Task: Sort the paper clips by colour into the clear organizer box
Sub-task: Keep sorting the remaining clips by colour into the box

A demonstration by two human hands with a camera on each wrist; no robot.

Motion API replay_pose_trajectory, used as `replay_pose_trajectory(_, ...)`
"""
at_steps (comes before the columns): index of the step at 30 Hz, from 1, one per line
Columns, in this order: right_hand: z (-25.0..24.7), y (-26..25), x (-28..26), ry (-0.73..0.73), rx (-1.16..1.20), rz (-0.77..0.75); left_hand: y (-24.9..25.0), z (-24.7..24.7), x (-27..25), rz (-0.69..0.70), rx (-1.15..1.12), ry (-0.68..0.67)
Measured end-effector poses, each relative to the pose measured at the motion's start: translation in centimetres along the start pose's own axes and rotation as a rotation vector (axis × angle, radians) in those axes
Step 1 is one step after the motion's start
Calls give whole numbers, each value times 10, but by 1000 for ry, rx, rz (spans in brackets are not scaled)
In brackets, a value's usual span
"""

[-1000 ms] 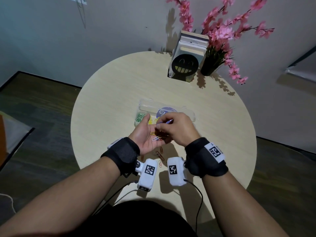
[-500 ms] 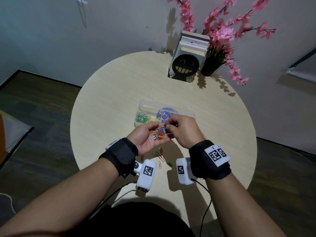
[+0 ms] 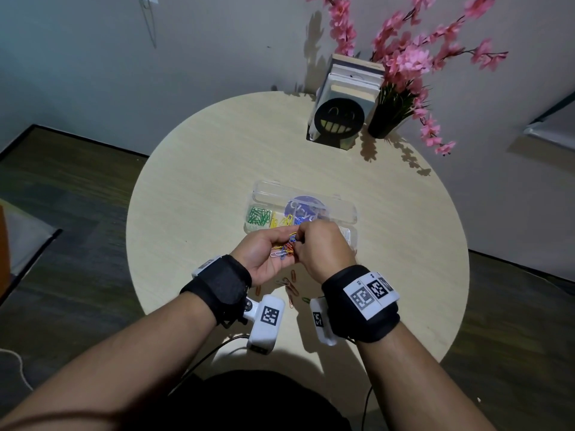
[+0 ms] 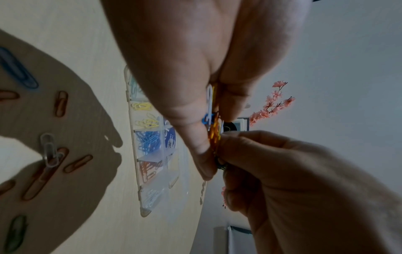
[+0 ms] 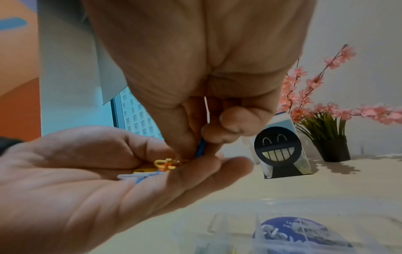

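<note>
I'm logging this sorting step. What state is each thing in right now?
organizer box: lid open, compartments partly filled by colour.
left hand: palm up, cupping a pile of mixed clips.
right hand: fingertips pinching a blue clip out of the pile.
loose clips: lying unsorted on the table.
books: standing upright behind a smiley bookend.

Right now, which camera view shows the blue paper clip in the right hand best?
The right wrist view: the blue paper clip shows pinched at the right hand's fingertips. In the head view that hand covers it; in the left wrist view I cannot tell it apart.
</note>
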State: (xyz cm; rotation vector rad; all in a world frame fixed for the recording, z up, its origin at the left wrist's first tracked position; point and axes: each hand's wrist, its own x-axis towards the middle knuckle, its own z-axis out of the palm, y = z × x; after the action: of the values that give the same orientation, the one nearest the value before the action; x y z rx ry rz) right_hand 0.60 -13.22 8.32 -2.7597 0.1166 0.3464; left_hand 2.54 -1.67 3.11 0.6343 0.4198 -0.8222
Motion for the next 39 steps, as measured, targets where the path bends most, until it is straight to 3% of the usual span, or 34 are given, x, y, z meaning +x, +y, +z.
replay_pose_trajectory(12,-8,25,21,-21,339,47,8,-3,7,-18,-20,-18)
replay_pose_trajectory(24,4,29,37,5,441,93,4,-7,24,123,161,52)
replay_pose_trajectory(32,-4,37,39,-28,873,210,10,-11,26,111,65,80)
replay_pose_trajectory(36,-2,47,52,7,907,274,16,-19,26,103,11,136)
replay_pose_trajectory(39,3,48,68,31,790,311,20,-25,25,93,-52,169)
